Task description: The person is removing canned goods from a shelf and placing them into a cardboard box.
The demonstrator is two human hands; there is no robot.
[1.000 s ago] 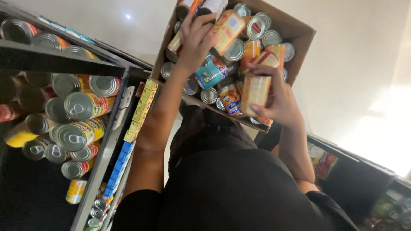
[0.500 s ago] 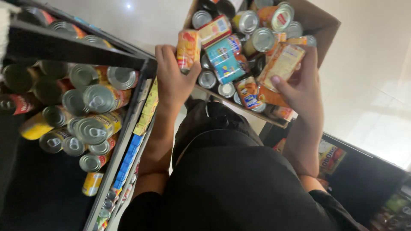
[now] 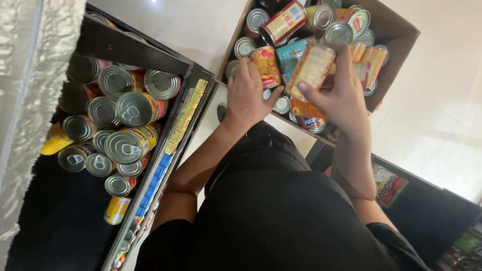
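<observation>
My left hand (image 3: pixel 247 93) is clenched around an orange-labelled can (image 3: pixel 266 65), fingers wrapped over its side and thumb underneath, so it sits tilted just above the near-left edge of the cardboard box (image 3: pixel 396 35). My right hand (image 3: pixel 341 95) grips a yellow-labelled can (image 3: pixel 312 70) the same way, thumb across the label and fingers behind, held over the middle of the box. Both cans are off the heap, lifted clear, one per hand, likely so I can carry two at once. The box itself stays packed with tins lying every way, silver lids up, plus a blue-labelled can (image 3: pixel 291 55) between my two hands and a red-labelled can (image 3: pixel 284 22) near the far edge. On my left the black shelf (image 3: pixel 150 55) holds rows of cans on their sides, lids facing out, with a strip of yellow and blue price tags (image 3: pixel 173 145) along its front edge. Versus half a second ago: the left hand has drawn its can lower and closer to the box's near edge, the right hand has shifted leftward toward the box's middle with its can more upright, and the two hands are nearer each other.
</observation>
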